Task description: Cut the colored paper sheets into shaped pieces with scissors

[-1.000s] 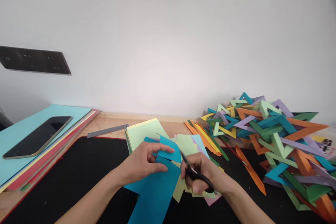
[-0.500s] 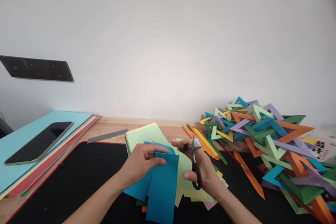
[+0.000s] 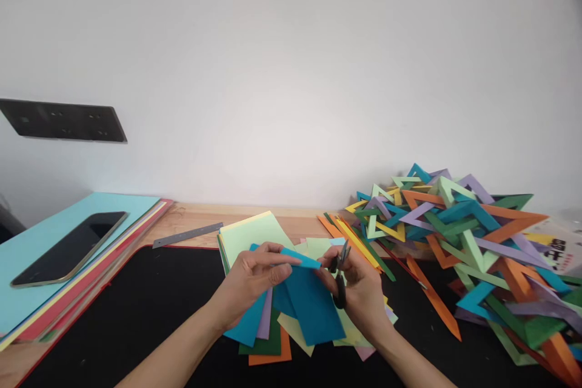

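A folded piece of blue paper (image 3: 313, 308) is held up over the middle of the black mat. My left hand (image 3: 259, 279) pinches its top edge between thumb and fingers. At the paper's upper right corner, my right hand (image 3: 357, 285) grips with its fingertips while keeping a pair of black-handled scissors (image 3: 340, 288) hooked on the hand, blades pointing up and away. Beneath the hands lie more blue, purple, green and orange sheets (image 3: 260, 342), partly covered, and pale green scraps (image 3: 318, 247). Behind my left hand rests a stack of light green paper (image 3: 259, 231).
A grey ruler (image 3: 187, 234) lies at the mat's (image 3: 150, 303) back edge. On the left, a phone (image 3: 68, 248) sits on large coloured sheets (image 3: 136, 203). Paper strips (image 3: 357, 245) and a pile of folded paper stars (image 3: 459, 224) are on the right, near an orange strip (image 3: 434, 300).
The blue paper has been raised and tilted, its lower end swinging right. My right hand has closed in on its top corner, and the scissors have turned with the hand.
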`<state>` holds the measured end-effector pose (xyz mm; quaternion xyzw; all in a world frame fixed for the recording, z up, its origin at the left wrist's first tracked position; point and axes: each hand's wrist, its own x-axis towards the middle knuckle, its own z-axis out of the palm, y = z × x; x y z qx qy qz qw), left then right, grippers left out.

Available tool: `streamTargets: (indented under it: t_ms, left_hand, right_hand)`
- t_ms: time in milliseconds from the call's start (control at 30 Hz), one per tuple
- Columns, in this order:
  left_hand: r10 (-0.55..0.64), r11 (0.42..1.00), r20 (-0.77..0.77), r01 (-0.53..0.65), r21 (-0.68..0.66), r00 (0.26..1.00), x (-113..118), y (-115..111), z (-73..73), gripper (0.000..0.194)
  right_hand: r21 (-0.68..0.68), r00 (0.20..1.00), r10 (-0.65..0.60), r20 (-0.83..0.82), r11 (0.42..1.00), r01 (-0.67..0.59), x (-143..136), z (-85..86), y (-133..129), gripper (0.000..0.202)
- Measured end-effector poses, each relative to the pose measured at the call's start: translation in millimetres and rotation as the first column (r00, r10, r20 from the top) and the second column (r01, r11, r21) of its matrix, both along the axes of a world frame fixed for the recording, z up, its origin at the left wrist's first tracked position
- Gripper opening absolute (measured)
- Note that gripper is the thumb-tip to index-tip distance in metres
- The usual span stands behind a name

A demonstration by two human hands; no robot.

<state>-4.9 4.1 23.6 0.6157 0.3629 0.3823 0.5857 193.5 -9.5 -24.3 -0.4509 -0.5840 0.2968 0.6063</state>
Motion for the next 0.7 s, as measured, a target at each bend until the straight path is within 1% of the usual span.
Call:
streamTargets:
  t_ms: [67,100,133,167,200,233,267,300,333,367,433,467,500,533,600,633,700]
  left_hand:
    - [0.034,0.999,-0.027,-0.034,0.018,0.999,-3.2,4.6,-2.4,0.042]
    - [0.072,0.996,-0.108,-0.067,0.053,0.992,-4.9,7.2,-4.7,0.049]
    - [0.128,0.989,-0.225,-0.106,0.104,0.966,-6.7,9.8,-7.7,0.056]
    - [0.202,0.974,-0.362,-0.147,0.174,0.91,-8.2,12.1,-11.2,0.06]
    - [0.283,0.951,-0.51,-0.167,0.262,0.812,-9.4,14.0,-15.1,0.064]
    - [0.328,0.937,-0.568,-0.181,0.3,0.755,-10.1,15.1,-19.1,0.068]
    - [0.354,0.927,-0.606,-0.183,0.328,0.712,-10.1,15.5,-22.8,0.072]
    - [0.365,0.922,-0.643,-0.168,0.348,0.673,-9.3,15.1,-25.9,0.076]
    - [0.366,0.921,-0.683,-0.141,0.364,0.632,-7.9,14.1,-28.3,0.078]
    - [0.374,0.915,-0.737,-0.096,0.391,0.563,-5.9,12.6,-30.0,0.078]
    - [0.413,0.894,-0.827,0.006,0.449,0.381,-1.1,9.1,-31.4,0.076]
    - [0.439,0.881,-0.846,0.043,0.472,0.302,1.2,7.6,-31.6,0.073]
    - [0.462,0.869,-0.85,0.063,0.491,0.251,3.1,6.4,-31.6,0.071]
    - [0.48,0.86,-0.849,0.072,0.505,0.221,4.6,5.6,-31.7,0.07]
    - [0.494,0.852,-0.845,0.077,0.517,0.203,6.0,5.1,-31.9,0.069]
    - [0.497,0.85,-0.845,0.083,0.52,0.197,6.0,5.2,-32.2,0.069]
    - [0.499,0.848,-0.846,0.095,0.522,0.189,5.6,5.5,-32.6,0.069]
  right_hand:
    - [-0.02,0.997,-0.059,-0.039,0.998,0.059,3.7,5.0,1.7,0.025]
    - [-0.048,0.994,-0.099,-0.053,0.994,0.097,7.2,7.1,3.3,0.027]
    - [-0.086,0.988,-0.145,-0.048,0.986,0.14,11.9,8.8,5.4,0.029]
    - [-0.128,0.982,-0.19,-0.007,0.974,0.188,17.3,9.9,8.0,0.03]
    - [-0.185,0.976,-0.198,0.087,0.96,0.211,23.0,10.6,10.9,0.03]
    - [-0.239,0.955,-0.178,0.239,0.942,0.236,28.6,10.8,13.9,0.029]
    - [-0.271,0.895,-0.157,0.418,0.919,0.288,33.7,10.6,16.8,0.029]
    - [-0.288,0.862,-0.131,0.49,0.909,0.302,37.8,10.1,19.2,0.026]
    - [-0.292,0.818,-0.119,0.562,0.897,0.331,40.8,9.3,21.1,0.022]
    - [-0.287,0.779,-0.121,0.615,0.886,0.365,42.7,8.3,22.3,0.017]
    - [-0.262,0.699,-0.151,0.699,0.856,0.446,43.5,6.2,23.2,0.01]
    - [-0.243,0.653,-0.166,0.739,0.838,0.489,42.9,5.3,22.9,0.009]
    - [-0.225,0.611,-0.179,0.771,0.822,0.524,41.9,4.7,22.5,0.009]
    - [-0.207,0.578,-0.187,0.795,0.811,0.547,40.8,4.4,22.0,0.011]
    - [-0.175,0.54,-0.197,0.818,0.809,0.561,38.4,5.1,20.9,0.015]
    - [-0.162,0.535,-0.201,0.82,0.816,0.555,37.1,5.9,20.4,0.017]
    - [-0.143,0.554,-0.208,0.806,0.84,0.524,34.3,7.6,19.5,0.018]
